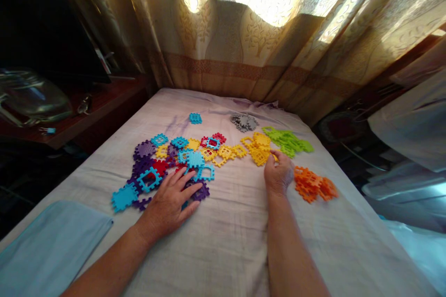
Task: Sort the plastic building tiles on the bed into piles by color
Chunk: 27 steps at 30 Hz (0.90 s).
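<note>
My left hand (174,197) lies with spread fingers on the near edge of a mixed pile of blue, purple, red and yellow notched plastic tiles, touching purple tiles (200,191) and near a light blue tile (195,159). My right hand (278,171) has its fingers curled at the near right edge of a yellow tile heap (260,148); whether a tile is in its grip is too small to tell. To its right lies an orange heap (313,183). Behind it are a green heap (287,141) and a grey heap (244,122).
One blue tile (195,118) lies apart at the back of the cloth-covered table (230,250). A folded light blue cloth (55,246) is at the front left. A glass jug (33,97) stands on a dark shelf at left. Curtains (226,41) hang behind.
</note>
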### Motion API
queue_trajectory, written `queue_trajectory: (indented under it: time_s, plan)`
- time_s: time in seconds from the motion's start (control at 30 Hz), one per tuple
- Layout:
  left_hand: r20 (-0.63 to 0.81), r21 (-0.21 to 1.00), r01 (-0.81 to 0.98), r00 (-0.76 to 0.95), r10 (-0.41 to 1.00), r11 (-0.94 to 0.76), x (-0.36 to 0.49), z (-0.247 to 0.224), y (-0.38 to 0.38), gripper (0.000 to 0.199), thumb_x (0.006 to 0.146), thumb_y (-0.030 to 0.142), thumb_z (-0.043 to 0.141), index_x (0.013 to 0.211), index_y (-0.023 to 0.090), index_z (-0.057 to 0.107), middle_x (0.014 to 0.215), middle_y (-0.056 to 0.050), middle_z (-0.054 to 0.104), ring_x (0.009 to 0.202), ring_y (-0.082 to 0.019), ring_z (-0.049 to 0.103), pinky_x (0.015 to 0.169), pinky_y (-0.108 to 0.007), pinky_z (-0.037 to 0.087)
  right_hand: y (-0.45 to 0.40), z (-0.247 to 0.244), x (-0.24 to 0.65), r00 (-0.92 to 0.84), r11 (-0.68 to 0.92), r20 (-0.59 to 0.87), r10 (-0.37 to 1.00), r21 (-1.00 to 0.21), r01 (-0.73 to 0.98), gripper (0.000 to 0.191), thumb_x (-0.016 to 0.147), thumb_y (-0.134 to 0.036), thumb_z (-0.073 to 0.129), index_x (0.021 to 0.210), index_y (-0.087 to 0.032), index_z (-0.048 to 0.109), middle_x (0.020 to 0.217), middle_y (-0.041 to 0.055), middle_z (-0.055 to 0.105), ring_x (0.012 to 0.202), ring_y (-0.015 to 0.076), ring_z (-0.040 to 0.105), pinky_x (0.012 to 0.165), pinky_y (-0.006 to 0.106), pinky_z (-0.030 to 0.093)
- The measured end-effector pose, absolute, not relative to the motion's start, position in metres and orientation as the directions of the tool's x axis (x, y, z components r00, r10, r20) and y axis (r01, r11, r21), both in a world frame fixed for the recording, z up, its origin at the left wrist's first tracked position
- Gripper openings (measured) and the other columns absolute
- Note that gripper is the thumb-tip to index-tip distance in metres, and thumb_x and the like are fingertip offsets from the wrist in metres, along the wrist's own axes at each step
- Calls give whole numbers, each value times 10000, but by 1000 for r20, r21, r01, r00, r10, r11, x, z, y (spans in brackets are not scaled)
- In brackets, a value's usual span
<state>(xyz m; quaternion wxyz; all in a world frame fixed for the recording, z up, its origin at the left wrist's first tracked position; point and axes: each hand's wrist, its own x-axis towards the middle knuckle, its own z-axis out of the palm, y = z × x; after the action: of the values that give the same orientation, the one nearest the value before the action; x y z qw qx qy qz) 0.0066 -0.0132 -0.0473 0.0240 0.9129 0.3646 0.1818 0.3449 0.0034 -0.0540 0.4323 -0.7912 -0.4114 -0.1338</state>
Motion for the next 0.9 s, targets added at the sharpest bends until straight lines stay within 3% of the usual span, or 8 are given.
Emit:
queue_trajectory:
  time_s: [0.1, 0.2, 0.4, 0.57, 0.73, 0.9]
  plan:
    - [315, 171, 659, 668, 674, -733, 7, -47, -14, 405, 937, 436, 522, 1321, 337, 605, 1491, -45, 499, 1411, -319, 389, 1155, -558, 318, 8, -50, 322, 428, -160, 602, 674, -446, 880, 328, 846, -249, 458, 1035, -171, 713, 1048, 121, 724, 1041, 267, 584, 983, 427, 401]
    - [324, 165, 662, 663, 674, -731, 7, -47, -14, 399, 938, 435, 522, 1314, 336, 609, 1483, -42, 508, 1405, -315, 398, 1154, -554, 323, 10, -49, 296, 294, -130, 509, 809, -333, 934, 352, 845, -232, 505, 1137, -206, 699, 1225, 96, 691, 1250, 300, 486, 1036, 477, 344]
    - [323, 155, 663, 666, 672, -732, 6, -48, -14, 406, 936, 440, 525, 1323, 342, 602, 1492, -34, 498, 1411, -312, 388, 1161, -556, 313, 10, -54, 280, 310, -223, 383, 870, -256, 941, 276, 822, -205, 548, 1035, -191, 723, 1373, 128, 595, 1390, 356, 353, 1070, 553, 284]
    - [331, 152, 661, 666, 668, -735, 6, -48, -14, 406, 937, 437, 525, 1321, 336, 605, 1489, -40, 501, 1413, -312, 388, 1165, -557, 308, 12, -57, 283, 277, -174, 371, 886, -287, 942, 156, 828, -215, 591, 923, -182, 710, 1335, 123, 618, 1377, 348, 374, 1077, 539, 294]
    - [326, 164, 654, 671, 667, -738, 6, -48, -13, 407, 933, 435, 530, 1321, 339, 605, 1490, -37, 501, 1420, -314, 380, 1166, -560, 311, 13, -57, 286, 194, -58, 436, 879, -306, 950, 130, 860, -216, 564, 930, -198, 673, 1246, 108, 660, 1276, 292, 471, 1042, 476, 335]
    - [329, 163, 654, 670, 666, -738, 6, -48, -13, 405, 931, 437, 530, 1315, 338, 612, 1480, -44, 511, 1409, -317, 398, 1155, -563, 331, 14, -50, 306, 377, -182, 520, 766, -388, 904, 220, 924, -260, 444, 903, -182, 649, 1016, 126, 684, 971, 245, 574, 888, 376, 407]
